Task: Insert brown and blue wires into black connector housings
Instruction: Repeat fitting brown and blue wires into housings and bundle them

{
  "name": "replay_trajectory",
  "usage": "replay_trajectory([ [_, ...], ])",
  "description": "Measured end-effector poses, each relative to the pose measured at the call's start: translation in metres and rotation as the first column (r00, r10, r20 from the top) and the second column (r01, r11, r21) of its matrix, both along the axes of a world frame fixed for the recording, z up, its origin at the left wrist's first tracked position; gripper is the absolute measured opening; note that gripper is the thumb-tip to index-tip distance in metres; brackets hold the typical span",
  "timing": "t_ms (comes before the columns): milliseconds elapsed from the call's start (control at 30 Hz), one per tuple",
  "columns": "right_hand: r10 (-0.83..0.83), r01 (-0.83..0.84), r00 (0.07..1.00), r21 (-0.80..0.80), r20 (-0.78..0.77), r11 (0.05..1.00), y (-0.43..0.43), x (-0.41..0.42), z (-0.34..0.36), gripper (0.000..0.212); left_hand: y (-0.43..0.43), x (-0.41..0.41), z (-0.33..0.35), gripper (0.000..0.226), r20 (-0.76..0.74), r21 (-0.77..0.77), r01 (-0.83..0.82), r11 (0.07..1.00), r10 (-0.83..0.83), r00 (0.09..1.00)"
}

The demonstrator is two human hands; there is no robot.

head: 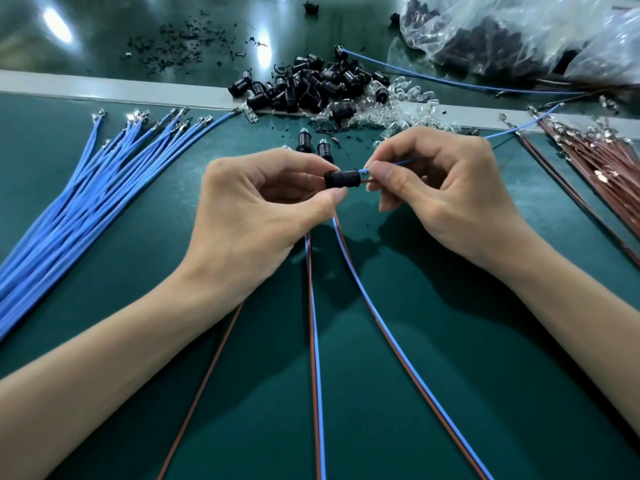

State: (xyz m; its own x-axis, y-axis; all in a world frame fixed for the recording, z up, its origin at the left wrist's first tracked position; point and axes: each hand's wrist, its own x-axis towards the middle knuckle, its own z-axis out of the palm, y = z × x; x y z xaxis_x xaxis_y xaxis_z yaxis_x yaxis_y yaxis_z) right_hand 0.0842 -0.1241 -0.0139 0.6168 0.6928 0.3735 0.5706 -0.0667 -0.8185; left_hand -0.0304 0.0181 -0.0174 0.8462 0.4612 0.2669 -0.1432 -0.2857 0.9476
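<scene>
A dark green tabletop fills the view, crossed at the far side by a pale grey strip. At the far right lies a crumpled clear plastic bag holding dark parts. On the left, a bundle of blue wires fans out, its metal terminals pointing toward the strip. On the right, a bundle of brown wires lies slantwise, also tipped with terminals.

Both forearms reach in from the near edge. The left hand and right hand meet above the middle of the tabletop. Two brown-and-blue wire pairs run from beneath the hands to the near edge, with a single brown wire to their left.

Across the strip sits a heap of black connector housings, and just to its right a scatter of clear bulbs. Black crumbs speckle the far surface. Two housings fitted with bulbs lie just beyond the hands.

The left grip pinches a black connector housing between thumb and fingertip, held sideways above the tabletop. The right grip pinches a blue wire end at the housing's right opening, where a brown wire end also enters just below it.
</scene>
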Motion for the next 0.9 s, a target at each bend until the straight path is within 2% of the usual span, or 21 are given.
replay_trajectory([
  [333, -0.005, 0.005, 1.0, 0.001, 0.004, 1.0, 0.0, 0.001, -0.001, 0.012, -0.001, 0.001, 0.001, 0.02, 0.034, -0.028, 0.009, 1.0, -0.008, 0.999],
  [500, -0.123, 0.131, 0.989, 0.102, -0.081, 0.986, -0.002, 0.01, -0.002, 0.02, -0.001, 0.0, 0.0, 0.018, 0.047, -0.054, -0.056, 0.997, 0.058, 0.997],
  [667, -0.115, 0.113, 0.992, 0.036, 0.05, 0.993, 0.002, 0.006, -0.003, 0.016, -0.001, 0.001, 0.0, 0.022, 0.009, -0.027, -0.021, 0.999, 0.021, 1.0],
  [800, -0.056, 0.056, 0.998, 0.02, 0.036, 0.998, -0.001, 0.008, -0.002, 0.016, 0.001, 0.002, 0.0, 0.017, -0.022, -0.024, -0.065, 0.998, 0.064, 0.998],
  [900, -0.079, 0.082, 0.992, -0.025, 0.1, 0.996, 0.0, 0.008, -0.004, 0.015, 0.001, 0.001, -0.001, 0.013, -0.048, -0.02, -0.092, 0.996, 0.091, 0.995],
])
